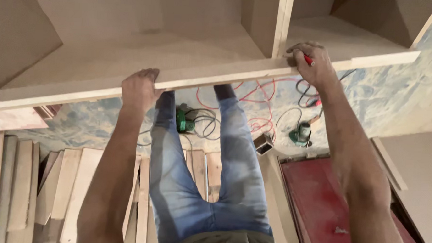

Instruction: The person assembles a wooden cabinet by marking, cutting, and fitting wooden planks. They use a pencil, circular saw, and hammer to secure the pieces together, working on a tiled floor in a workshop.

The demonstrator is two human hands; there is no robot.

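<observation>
Left hand (139,89), right hand (310,62), gripping board edge (212,78)

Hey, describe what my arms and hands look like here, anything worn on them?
Both arms are bare to the bottom edge of the picture: no sleeves in view. The left hand and right hand wear no gloves, and no watch, band or ring shows on either. The forearms look lean, with some hair. Below them, faded blue jeans show.

left fingertips: hidden behind the strip (203,78)
red pencil (308,60): mostly hidden in right hand (313,65)
feet: hidden behind strip
planks (55,188): cut off below
</observation>
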